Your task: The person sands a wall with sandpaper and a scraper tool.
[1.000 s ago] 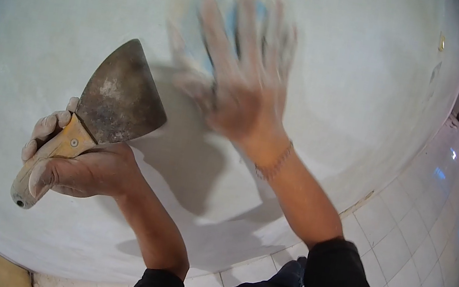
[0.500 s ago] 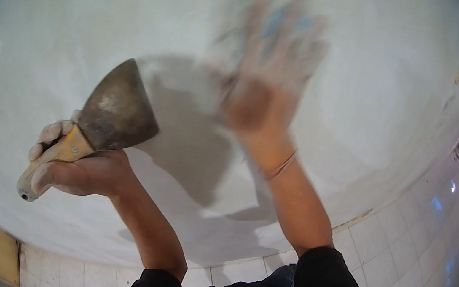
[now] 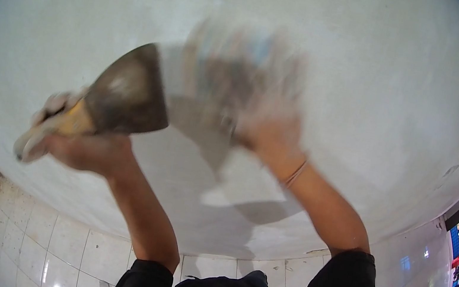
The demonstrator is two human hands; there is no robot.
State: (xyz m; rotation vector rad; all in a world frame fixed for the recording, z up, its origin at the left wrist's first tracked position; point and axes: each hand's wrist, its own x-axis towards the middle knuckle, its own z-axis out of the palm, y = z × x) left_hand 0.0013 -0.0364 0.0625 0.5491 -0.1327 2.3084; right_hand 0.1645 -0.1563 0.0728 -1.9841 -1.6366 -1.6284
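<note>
1. Our left hand grips the wooden handle of a broad putty knife, its blade raised against the white wall.
2. Our right hand, blurred, presses a bluish pad flat on the wall's middle; we cannot tell its finger spread.
3. White floor tiles meet the wall's lower edge.

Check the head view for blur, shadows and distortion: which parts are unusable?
Head view: the right hand is heavily motion-blurred, so whatever it presses to the white wall cannot be made out; the left hand and its putty knife are softer-blurred but readable. Both arms cast grey shadows on the wall. Fisheye bends the tile band, and the corners are black.
</note>
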